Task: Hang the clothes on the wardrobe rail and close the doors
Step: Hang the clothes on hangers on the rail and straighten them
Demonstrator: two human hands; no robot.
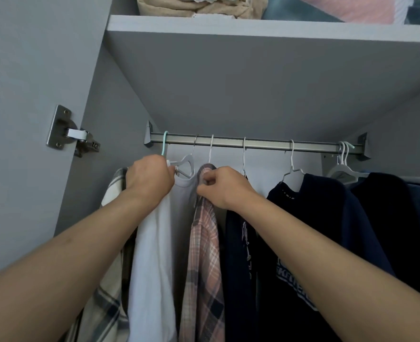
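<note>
Hanging is the step in hand, w/ both hands up at the wardrobe rail (253,141) and most garments on it. Left hand (149,178) has its grip closed around the shoulder of a grey hanger (186,164) carrying the white T-shirt (154,255); that hanger's hook looks to sit on the rail just right of a mint hook (164,144), though the contact pt is too small to confirm. Right hand (225,187) pinches the collar of the pink plaid shirt (205,255), thumb and fingers together on the fabric, approx. under its white hook. Left of the T-shirt hangs a cream plaid shirt (110,292), partly hidden by the left arm. Right of the pink shirt: a dark printed tee (243,243), then a navy tee w/ lettering (302,243), then more dark clothes at the far-right end under a bunch of white hangers (343,156). Judgement: hanging is nearly done; hands seem to be spacing or straightening the two garments. Next move prob. calls for letting go once both hang straight, pulling arms clear, then swinging the doors shut — the left door (19,119) stands open, its hinge (73,134) visible; the right door isn't in view. Folded linens sit on the shelf (228,27) above.
</note>
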